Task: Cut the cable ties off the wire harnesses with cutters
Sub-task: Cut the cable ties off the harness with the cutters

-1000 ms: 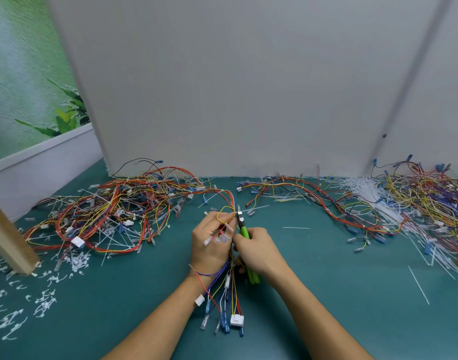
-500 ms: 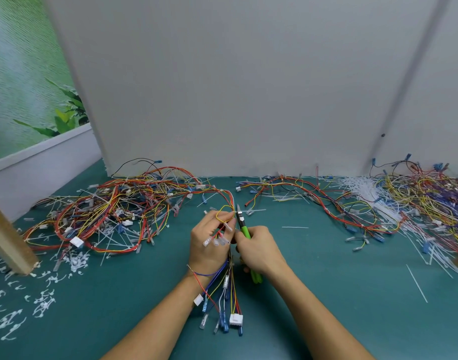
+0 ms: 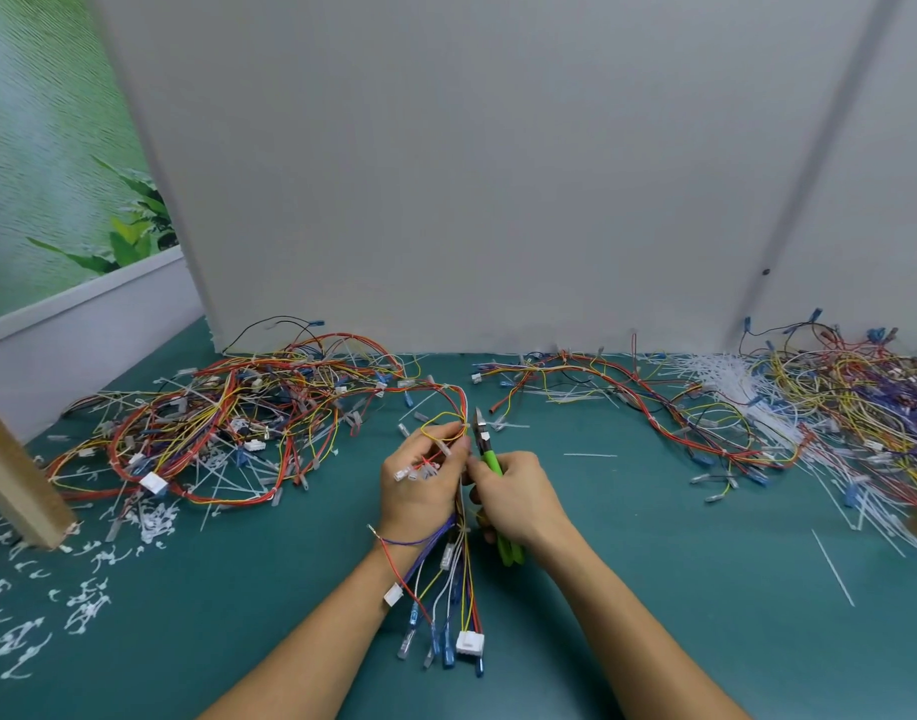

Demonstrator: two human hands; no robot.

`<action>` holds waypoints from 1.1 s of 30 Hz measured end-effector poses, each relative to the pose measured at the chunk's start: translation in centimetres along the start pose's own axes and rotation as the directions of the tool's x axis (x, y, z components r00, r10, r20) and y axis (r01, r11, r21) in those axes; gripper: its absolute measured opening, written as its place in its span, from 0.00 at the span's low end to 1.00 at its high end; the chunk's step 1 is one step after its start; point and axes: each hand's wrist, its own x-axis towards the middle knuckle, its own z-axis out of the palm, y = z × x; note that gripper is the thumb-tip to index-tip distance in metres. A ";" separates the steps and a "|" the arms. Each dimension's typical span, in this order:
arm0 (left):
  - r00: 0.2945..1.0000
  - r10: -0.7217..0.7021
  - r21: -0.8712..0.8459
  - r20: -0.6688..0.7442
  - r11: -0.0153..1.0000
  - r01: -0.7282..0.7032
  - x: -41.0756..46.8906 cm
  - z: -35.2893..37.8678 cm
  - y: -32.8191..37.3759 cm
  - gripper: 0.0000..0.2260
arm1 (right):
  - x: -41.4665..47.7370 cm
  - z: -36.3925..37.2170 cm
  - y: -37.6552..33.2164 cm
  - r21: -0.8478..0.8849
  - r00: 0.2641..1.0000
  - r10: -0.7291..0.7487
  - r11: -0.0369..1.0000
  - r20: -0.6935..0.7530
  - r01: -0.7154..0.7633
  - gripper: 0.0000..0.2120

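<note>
Little has moved since half a second ago.

Head view:
- The left hand (image 3: 420, 478) and right hand (image 3: 519, 504) are seen a touch nearer the far wall than before; the grip of each is unchanged.
- The cutters (image 3: 490, 458) are held in the right hand, whose fingers are clenched round the green handles. The nose is pointed away from the person, just right of the left hand's fingertips and beside a yellow loop of wire.
- The held harness (image 3: 464, 589) is grasped by the curled fingers of the left hand. Its connector ends trail back past the left wrist onto the tabletop (image 3: 654, 641).
- Whether the blades are parted cannot be told, and no cable tie can be made out between them.
- A harness pile (image 3: 212, 423) lies well left of the left hand, with cut tie scraps (image 3: 82, 605) nearer the person on that side. More harnesses (image 3: 835, 407) lie far to its right.

Judgement: the nose is being lined up and no cut is made yet. Since the blades sit so close to the wires, a nicked wire is the risk.
</note>
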 end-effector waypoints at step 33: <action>0.995 -0.096 -0.073 -0.033 0.993 0.093 -0.1 0.0 1.3 0.14 | 0.1 -1.4 -0.4 0.368 0.996 0.027 0.930 -0.081 0.005 0.10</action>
